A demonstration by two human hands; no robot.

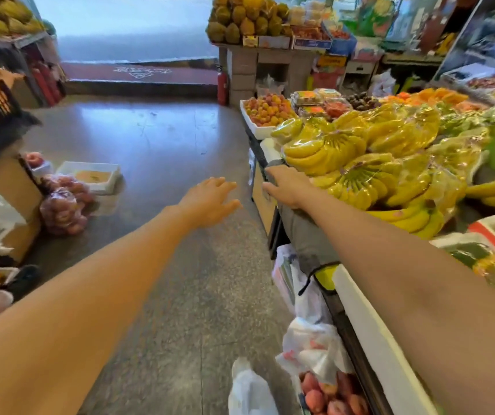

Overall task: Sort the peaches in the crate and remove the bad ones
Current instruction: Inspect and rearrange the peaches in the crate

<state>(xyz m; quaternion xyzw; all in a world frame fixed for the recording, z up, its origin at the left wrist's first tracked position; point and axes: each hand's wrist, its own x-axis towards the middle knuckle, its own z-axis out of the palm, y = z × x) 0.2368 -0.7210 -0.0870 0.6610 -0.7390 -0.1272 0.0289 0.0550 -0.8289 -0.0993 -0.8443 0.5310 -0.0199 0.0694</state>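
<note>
Two hands apart: left hand (210, 202) open over the floor (156, 139), fingers loose, holding nothing; right hand (285, 187) curls onto grey cloth (303, 232) beside bananas (357, 172); peaches (327, 395) low, against the stall.

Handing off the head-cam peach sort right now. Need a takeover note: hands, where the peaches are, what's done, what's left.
Left hand: open, stretched out over the floor, holding nothing.
Right hand: on the grey cloth at the stand's edge beside the bananas; grip unclear.
Peaches: at the bottom edge, below the stand, partly under a white plastic bag. A bag of reddish fruit lies on the floor at left, near a white foam tray.
Done: cannot tell; neither hand holds a peach.
Left: reach the peaches, sort them, pull out the bad ones.
</note>
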